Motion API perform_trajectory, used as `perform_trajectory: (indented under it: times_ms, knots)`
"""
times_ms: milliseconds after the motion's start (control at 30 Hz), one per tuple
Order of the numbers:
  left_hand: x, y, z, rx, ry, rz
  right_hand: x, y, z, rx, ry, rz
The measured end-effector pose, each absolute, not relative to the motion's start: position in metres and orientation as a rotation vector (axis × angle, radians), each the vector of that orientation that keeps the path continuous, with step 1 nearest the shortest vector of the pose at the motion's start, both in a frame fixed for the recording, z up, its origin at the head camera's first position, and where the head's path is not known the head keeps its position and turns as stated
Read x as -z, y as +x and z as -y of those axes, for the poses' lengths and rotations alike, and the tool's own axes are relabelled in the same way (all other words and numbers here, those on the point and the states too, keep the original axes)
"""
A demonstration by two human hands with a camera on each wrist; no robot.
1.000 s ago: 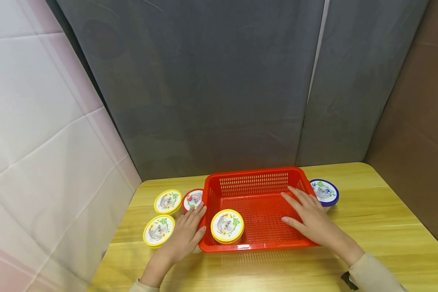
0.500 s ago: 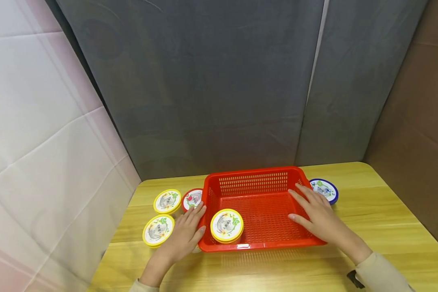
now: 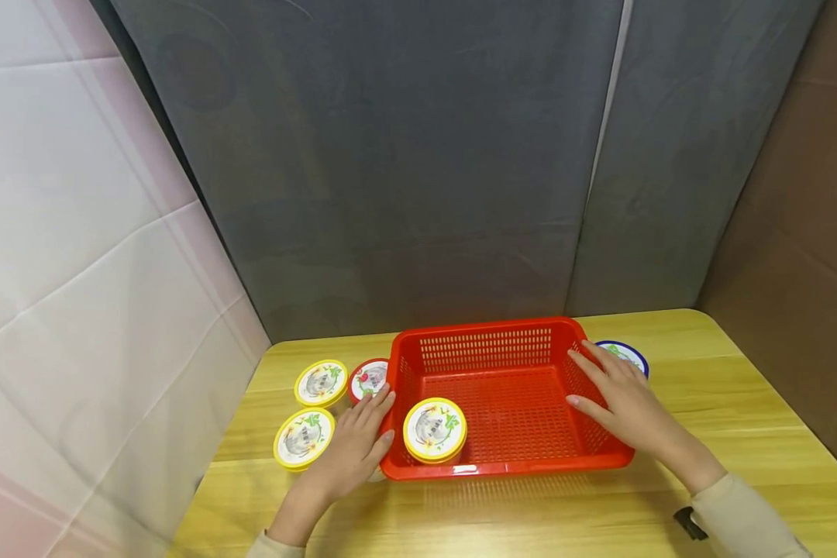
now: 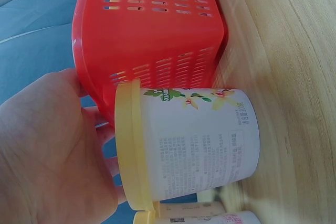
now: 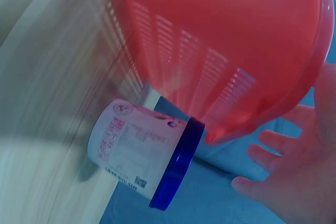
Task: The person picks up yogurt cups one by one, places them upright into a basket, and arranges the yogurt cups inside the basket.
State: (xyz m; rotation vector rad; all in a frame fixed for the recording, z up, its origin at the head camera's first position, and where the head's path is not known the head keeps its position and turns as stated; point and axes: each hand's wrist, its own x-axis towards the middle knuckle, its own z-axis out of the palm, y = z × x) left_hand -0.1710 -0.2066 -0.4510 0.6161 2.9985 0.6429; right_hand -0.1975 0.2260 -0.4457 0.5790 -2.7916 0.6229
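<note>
A red plastic basket (image 3: 505, 457) stands on the table, with a yellow-lidded tub (image 3: 435, 431) inside at its front left. My left hand (image 3: 349, 446) rests over the basket's left rim, fingers extended. In the left wrist view, a white tub with a yellow lid (image 4: 194, 140) stands close beside that hand and the basket wall. My right hand (image 3: 624, 403) lies at the right rim, its fingers spread and reaching over the edge. Outside that end is a tub with a blue lid (image 5: 178, 163), partly hidden by the right hand in the head view.
Two yellow-lidded tubs, one behind (image 3: 322, 384) and one in front (image 3: 303, 439), stand left of the basket. A red-lidded tub (image 3: 368, 380) is partly hidden beside the left rim. Grey panels (image 3: 418, 194) close off the back of the wooden table (image 3: 704, 403).
My right hand has shifted right, from over the basket's inside to its right rim, covering more of the blue-lidded tub. My left hand and the tub in the basket have stayed put.
</note>
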Motion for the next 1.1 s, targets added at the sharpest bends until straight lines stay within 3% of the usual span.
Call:
perform_trajectory:
  times_ms: [1100]
  knots:
    - [0.454,-0.173,0.207,-0.653,0.63,-3.004,0.448,-0.21,-0.257,-0.676,0.456,2.789]
